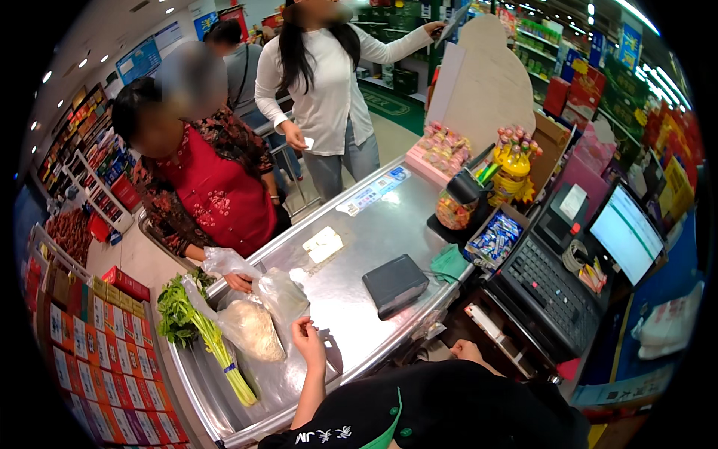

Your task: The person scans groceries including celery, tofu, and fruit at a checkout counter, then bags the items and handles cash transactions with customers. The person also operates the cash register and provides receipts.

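Observation:
My left hand, fingers bent, is raised over the steel counter beside a clear plastic bag. Whether it touches the bag or pinches anything cannot be made out. The bag's lower part holds pale, shredded-looking food. A bunch of celery, tied with a blue band, lies left of it. At the counter's near edge my right hand is curled, with nothing visible in it, close to an open drawer. A black box-shaped device rests on the counter between my hands.
Across the counter, a person in red has a hand at the bag. Another person in white stands behind. A keyboard, monitor, candy box and green cloth occupy the right side.

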